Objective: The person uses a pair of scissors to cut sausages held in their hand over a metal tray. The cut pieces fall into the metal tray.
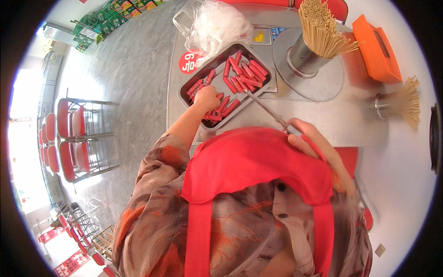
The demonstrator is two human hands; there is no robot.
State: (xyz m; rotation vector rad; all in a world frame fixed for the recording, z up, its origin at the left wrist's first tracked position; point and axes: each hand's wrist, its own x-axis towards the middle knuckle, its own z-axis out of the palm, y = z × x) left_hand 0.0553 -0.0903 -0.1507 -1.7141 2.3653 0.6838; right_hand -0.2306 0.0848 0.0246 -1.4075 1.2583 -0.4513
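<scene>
A grey metal tray (221, 73) lies tilted to my view on the steel table, with red-wrapped sausage sticks (244, 74) in loose groups inside it. My left hand (207, 98) reaches down into the tray's left side, fingers curled among the sticks. Its fingertips are hidden, so whether it grips one cannot be seen. In my right hand (308, 136), at the table's near edge, is a pair of scissors (266, 108) with long metal blades and what looks like a red handle. The blade tips reach over the tray's near right side, close to the sticks.
A crumpled clear plastic bag (221, 26) lies behind the tray. To the right stand a metal holder (304, 60) packed with bamboo skewers (320, 31), an orange tissue box (377, 50) and a smaller skewer cup (384, 105). Red folding chairs (71, 117) stand left on the floor.
</scene>
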